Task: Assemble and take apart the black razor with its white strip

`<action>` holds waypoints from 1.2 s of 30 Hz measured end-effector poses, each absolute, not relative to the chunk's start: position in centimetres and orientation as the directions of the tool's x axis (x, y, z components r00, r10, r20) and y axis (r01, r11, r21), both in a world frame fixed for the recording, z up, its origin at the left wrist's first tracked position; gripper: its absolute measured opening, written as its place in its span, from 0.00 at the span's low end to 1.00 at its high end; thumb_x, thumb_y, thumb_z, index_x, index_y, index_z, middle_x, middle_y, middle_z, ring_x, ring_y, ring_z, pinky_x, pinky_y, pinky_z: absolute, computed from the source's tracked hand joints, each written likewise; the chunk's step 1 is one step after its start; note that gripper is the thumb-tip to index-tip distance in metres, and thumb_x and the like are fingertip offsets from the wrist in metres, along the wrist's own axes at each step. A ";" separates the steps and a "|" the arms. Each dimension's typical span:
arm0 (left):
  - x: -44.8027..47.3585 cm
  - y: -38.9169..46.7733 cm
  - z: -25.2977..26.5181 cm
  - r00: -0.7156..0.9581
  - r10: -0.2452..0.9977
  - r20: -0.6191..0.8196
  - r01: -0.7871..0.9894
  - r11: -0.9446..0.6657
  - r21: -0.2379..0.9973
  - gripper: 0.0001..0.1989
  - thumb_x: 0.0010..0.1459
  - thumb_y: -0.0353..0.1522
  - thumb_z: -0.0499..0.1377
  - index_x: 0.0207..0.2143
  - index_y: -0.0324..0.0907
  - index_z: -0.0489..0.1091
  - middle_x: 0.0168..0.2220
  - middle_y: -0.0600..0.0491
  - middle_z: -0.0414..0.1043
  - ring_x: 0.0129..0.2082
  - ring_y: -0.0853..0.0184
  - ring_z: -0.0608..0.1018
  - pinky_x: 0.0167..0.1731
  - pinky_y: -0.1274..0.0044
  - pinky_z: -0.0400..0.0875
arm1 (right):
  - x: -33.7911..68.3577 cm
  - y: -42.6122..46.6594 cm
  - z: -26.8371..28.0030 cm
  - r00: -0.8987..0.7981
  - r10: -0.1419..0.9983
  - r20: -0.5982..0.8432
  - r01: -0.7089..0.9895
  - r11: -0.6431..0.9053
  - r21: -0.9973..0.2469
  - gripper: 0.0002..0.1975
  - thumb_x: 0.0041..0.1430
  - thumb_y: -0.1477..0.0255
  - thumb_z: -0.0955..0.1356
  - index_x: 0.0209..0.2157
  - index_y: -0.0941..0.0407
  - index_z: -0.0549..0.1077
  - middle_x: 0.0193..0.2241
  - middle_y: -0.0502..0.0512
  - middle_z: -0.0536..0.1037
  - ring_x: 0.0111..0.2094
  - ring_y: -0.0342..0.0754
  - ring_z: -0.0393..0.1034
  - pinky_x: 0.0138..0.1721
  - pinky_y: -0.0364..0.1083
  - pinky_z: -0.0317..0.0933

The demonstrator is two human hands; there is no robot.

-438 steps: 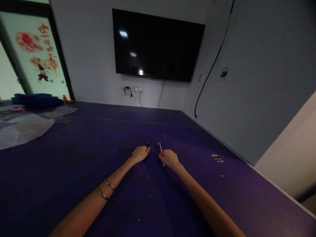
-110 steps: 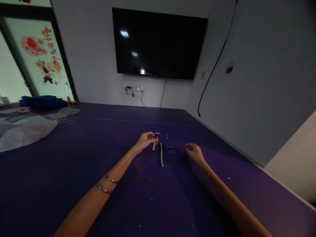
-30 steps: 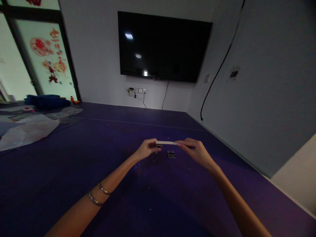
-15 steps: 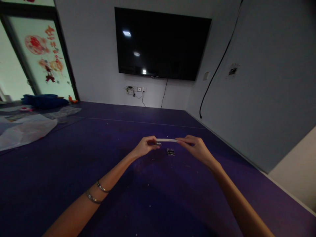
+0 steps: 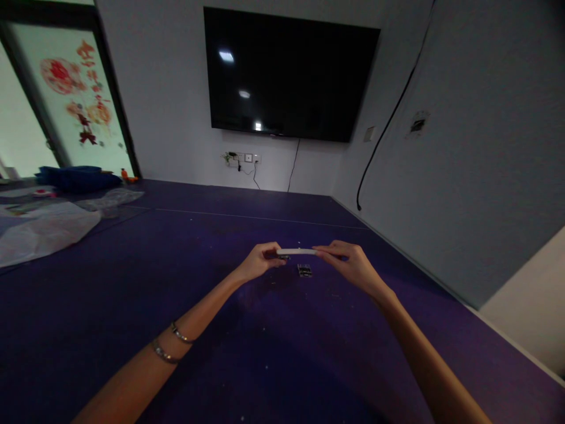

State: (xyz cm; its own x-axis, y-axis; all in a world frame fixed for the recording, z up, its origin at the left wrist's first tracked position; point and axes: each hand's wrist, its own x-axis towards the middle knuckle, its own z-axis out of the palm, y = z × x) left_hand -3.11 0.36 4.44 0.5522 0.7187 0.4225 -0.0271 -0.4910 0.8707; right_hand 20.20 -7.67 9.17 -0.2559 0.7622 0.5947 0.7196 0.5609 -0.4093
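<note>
A thin white strip [image 5: 296, 251] stretches level between my two hands. Its left end is pinched by my left hand [image 5: 259, 262], and a small shiny metallic piece [image 5: 285, 257] shows under the strip at those fingertips. Thumb and fingers of my right hand [image 5: 344, 256] close on the strip's other end. Just below the strip, between the hands, a small dark board-like piece [image 5: 304, 270] with pale edges lies on the purple surface [image 5: 273, 341]. The strip's kind is too small to make out.
At the far left lie clear plastic sheets [image 5: 53, 232] and a dark blue cloth bundle [image 5: 79, 178], with a small orange item [image 5: 128, 176] beside it. A black cable [image 5: 388, 121] hangs down the right wall. A large screen [image 5: 289, 76] hangs ahead, above wall sockets [image 5: 248, 158].
The view has shifted very slightly. Both hands keep their grip on the white strip, and the metallic piece at the left fingertips shows a little less.
</note>
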 end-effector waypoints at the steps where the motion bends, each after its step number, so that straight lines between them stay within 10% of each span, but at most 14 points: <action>1: -3.1 0.4 4.5 0.557 0.716 0.421 -0.028 -0.491 0.871 0.09 0.44 0.32 0.64 0.27 0.37 0.68 0.26 0.56 0.69 0.27 0.72 0.70 0.31 0.78 0.64 | 20.1 -7.7 9.2 -0.271 0.762 0.588 0.710 0.570 -0.413 0.16 0.57 0.61 0.63 0.40 0.52 0.76 0.26 0.54 0.75 0.26 0.44 0.65 0.28 0.43 0.58; 36: -3.1 -0.2 4.9 0.560 0.717 0.415 -0.038 -0.478 0.878 0.07 0.44 0.29 0.63 0.26 0.37 0.67 0.26 0.55 0.70 0.28 0.72 0.71 0.32 0.77 0.63 | 21.1 -7.0 8.4 -0.279 0.792 0.543 0.627 0.578 -0.521 0.16 0.57 0.61 0.63 0.40 0.53 0.76 0.27 0.54 0.76 0.28 0.45 0.66 0.29 0.43 0.59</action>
State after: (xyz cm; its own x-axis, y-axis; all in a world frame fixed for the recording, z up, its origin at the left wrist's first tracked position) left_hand -3.09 -0.21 4.94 0.5604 0.7169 0.4147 -0.0381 -0.4779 0.8776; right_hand 21.10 -6.96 8.40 -0.2786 0.7919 0.5435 0.6274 0.5785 -0.5212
